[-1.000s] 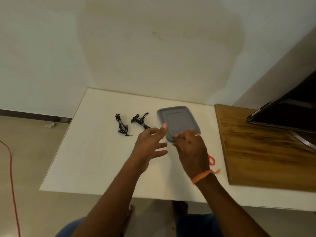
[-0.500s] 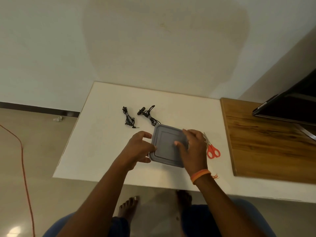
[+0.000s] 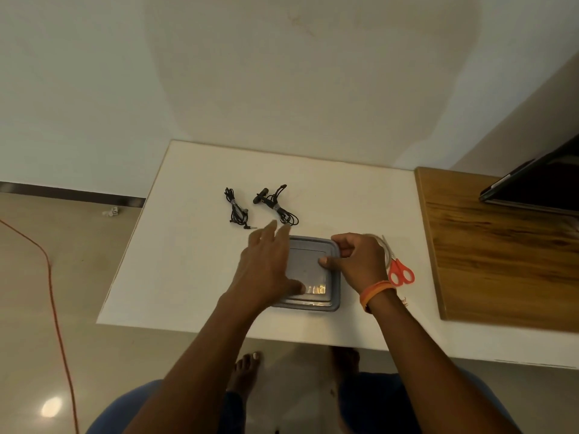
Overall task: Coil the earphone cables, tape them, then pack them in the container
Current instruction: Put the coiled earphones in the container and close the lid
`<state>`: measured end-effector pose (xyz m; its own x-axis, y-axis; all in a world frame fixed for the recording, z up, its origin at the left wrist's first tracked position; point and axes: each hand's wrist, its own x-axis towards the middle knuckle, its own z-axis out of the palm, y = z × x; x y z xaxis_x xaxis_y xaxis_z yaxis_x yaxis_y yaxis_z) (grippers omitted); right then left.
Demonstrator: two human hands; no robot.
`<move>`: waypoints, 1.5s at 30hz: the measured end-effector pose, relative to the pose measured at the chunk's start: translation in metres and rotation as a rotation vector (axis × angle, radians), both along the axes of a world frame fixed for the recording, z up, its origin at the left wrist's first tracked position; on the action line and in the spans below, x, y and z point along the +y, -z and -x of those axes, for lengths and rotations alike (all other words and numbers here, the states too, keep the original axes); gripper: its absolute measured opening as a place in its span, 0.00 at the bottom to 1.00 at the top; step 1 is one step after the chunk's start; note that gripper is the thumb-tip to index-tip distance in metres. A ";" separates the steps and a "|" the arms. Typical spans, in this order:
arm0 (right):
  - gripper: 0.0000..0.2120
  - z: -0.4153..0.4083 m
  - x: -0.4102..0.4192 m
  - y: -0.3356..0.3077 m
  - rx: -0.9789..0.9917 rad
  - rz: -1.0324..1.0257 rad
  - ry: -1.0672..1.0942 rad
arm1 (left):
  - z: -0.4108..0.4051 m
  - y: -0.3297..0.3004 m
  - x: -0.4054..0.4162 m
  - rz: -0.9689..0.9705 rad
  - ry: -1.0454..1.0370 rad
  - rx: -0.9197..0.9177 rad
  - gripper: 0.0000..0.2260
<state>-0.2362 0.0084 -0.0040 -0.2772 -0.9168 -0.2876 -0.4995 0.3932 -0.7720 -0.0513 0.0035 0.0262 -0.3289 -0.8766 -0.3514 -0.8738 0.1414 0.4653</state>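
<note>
Grey plastic container (image 3: 316, 296), light and a little slippery, sits at frame centre. The left hand (image 3: 266, 267) lies flat on the lid; the right hand (image 3: 357, 261) pinches its upper right corner, likely the best hold. Two soft earphone coils (image 3: 236, 209) lie above.

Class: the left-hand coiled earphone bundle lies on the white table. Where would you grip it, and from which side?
Pinch the left earphone bundle at its taped middle, probably from above: it lies flat, long and narrow, loops and plug trailing from the ends, table bare around it.
</note>
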 end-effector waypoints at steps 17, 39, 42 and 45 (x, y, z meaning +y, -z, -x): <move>0.19 0.003 -0.009 -0.010 0.162 -0.044 -0.092 | 0.029 0.009 0.012 0.113 0.284 -0.271 0.59; 0.13 0.024 -0.010 -0.011 -0.287 -0.317 0.013 | 0.068 0.001 0.049 0.009 0.266 -0.314 0.39; 0.17 0.025 -0.010 -0.010 -0.348 -0.350 0.031 | 0.074 0.005 0.056 -0.026 0.256 -0.318 0.34; 0.17 0.026 -0.008 -0.010 -0.377 -0.387 0.011 | 0.081 0.014 0.058 -0.050 0.253 -0.350 0.30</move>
